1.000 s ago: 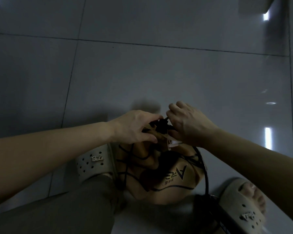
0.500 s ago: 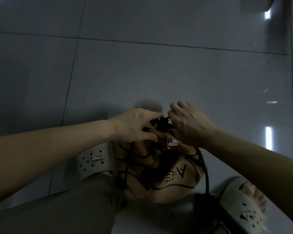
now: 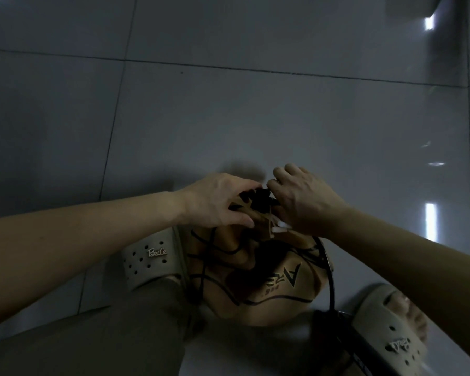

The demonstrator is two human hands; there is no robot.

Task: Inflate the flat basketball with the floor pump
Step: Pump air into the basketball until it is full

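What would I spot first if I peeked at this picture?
The left hand and the right hand meet in the middle, working at a black pump nozzle on a crumpled, flat basketball. The ball sits on the grey tiled floor between two pale slippers.

Three printed marks show, all in the lower half of the frame. The pale slipper [image 3: 147,263] at lower left carries a small raised script logo on its strap; it reads roughly "Beile", though the middle letters are not certain. The basketball [image 3: 277,291] at lower centre bears large black block lettering, seen upside down from this view: a clear "A" followed by two or three more letters that cannot be made out for sure. A line of much smaller dark characters sits just beside that lettering, too small to read. The second slipper [image 3: 391,337] at lower right shows the same script logo, upside down and blurred.
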